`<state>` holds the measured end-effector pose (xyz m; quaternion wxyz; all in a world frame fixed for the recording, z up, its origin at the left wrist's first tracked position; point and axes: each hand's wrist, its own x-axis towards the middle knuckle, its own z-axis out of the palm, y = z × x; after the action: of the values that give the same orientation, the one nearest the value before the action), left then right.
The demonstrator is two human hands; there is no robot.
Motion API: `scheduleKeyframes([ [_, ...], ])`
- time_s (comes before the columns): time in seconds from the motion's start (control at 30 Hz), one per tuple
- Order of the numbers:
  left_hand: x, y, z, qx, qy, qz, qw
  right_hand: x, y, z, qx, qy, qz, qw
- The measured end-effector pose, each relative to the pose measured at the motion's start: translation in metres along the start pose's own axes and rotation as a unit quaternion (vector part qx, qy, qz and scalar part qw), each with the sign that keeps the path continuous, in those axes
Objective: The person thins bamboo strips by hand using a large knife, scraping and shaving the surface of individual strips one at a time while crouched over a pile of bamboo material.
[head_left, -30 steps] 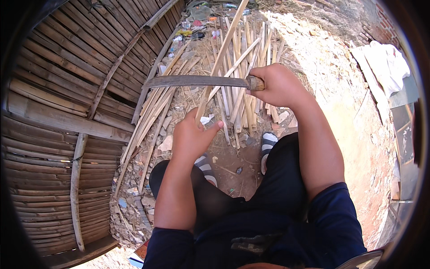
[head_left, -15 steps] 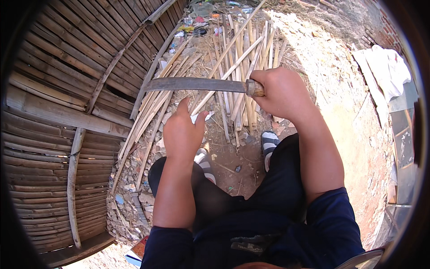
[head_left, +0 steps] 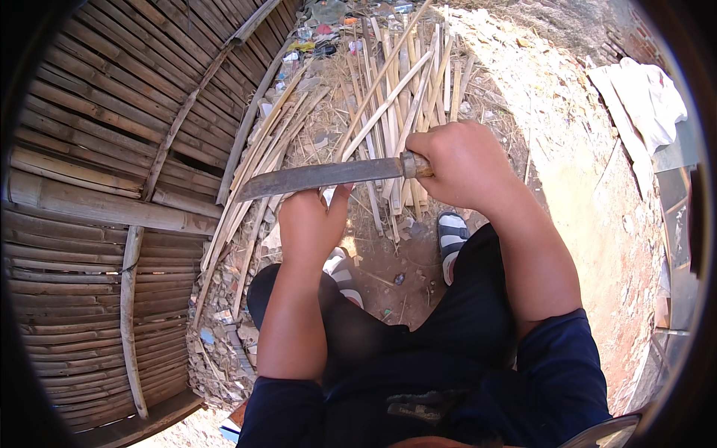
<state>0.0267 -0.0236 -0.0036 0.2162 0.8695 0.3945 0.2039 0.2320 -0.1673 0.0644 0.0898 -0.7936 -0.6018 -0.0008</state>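
My right hand (head_left: 464, 160) is closed around the wooden handle (head_left: 418, 165) of a machete. The machete's long, worn grey blade (head_left: 328, 177) points left across my view. Just below the blade, and close against it, is my left hand (head_left: 308, 224). Its thumb stands apart from the fingers, and the fingertips are partly hidden by the blade; I cannot tell whether they touch the metal. Beyond the blade, a pale bamboo strip (head_left: 392, 103) lies slantwise over a pile of split bamboo strips (head_left: 407, 67) on the ground.
A bamboo-slat wall (head_left: 112, 179) rises on my left, with more long strips (head_left: 250, 179) along its foot. Rubble and litter (head_left: 314, 37) are scattered ahead. White cloth (head_left: 646, 104) lies at the right. My sandalled feet (head_left: 452, 243) are apart on the dirt.
The machete has come lower and nearer to me, its tip dipping on the left. The blade now covers my left fingertips, which were in sight before.
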Motion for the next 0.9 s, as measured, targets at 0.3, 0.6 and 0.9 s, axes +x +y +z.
scheduleKeyframes([
  [0.3, 0.000, -0.011, 0.007, -0.237, -0.143, -0.076, 0.958, 0.003, 0.014, 0.008, 0.010, 0.080, -0.038, 0.996],
  [0.6, -0.005, -0.002, -0.005, -0.360, -0.220, -0.074, 0.904, 0.008, 0.031, 0.010, 0.075, 0.150, -0.044, 0.985],
  [0.9, -0.006, -0.004, -0.005, -0.313, -0.234, -0.055, 0.919, 0.012, 0.023, 0.015, 0.058, 0.053, -0.063, 0.995],
])
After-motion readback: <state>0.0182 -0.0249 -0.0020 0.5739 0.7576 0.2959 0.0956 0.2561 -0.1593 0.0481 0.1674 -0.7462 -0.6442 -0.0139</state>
